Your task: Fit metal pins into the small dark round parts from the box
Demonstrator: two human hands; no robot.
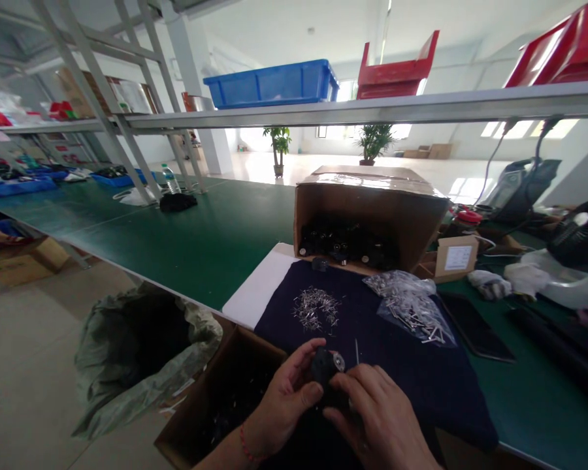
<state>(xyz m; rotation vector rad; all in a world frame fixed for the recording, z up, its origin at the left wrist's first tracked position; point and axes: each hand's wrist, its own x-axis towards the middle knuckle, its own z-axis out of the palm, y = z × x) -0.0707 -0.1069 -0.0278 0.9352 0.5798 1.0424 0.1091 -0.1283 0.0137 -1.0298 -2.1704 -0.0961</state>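
My left hand [287, 395] grips a small black part with a round silver metal end [324, 365] between thumb and fingers. Close against its right side is my right hand [379, 408], fingers curled and the index fingertip by the metal end. A thin metal rod [357, 350] sticks up from the right hand's curled fingers; its lower end is hidden. Beyond the hands, a heap of small metal pins [316, 308] lies on a dark blue cloth [279, 307]. To its right, a clear plastic bag [406, 297] holds longer metal pins or screws.
An open cardboard box [372, 189] of black parts stands on its side behind the cloth. At lower left are another carton [245, 343] and a lined bin [196, 346]. A black phone-like slab [475, 326] lies right, and a shelf [294, 116] spans above the green table [225, 222].
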